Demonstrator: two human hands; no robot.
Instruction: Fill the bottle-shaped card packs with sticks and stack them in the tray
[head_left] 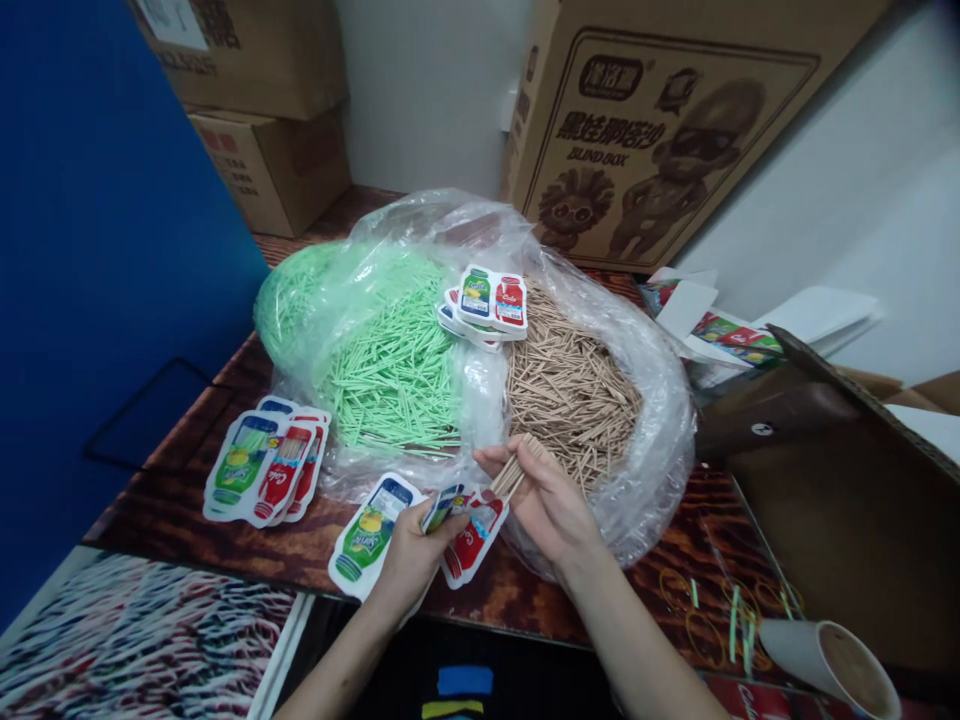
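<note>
As R hand (553, 505) holds sticks (511, 476), pkt (472, 543) nearby

On the dark wood-grain table (536, 612), thin green sticks (397, 385) lie left of centre in clear plastic bagging (664, 400), with thin brown sticks (574, 385) bagged to their right. Between them, atop the plastic, rests a stack of white-edged, bottle-printed cards (491, 300). A second card stack (241, 462) lies lower left. Behind, upper right, stands a large brown cardboard box (660, 150); a white paper cup (793, 650) is lower right.
</note>
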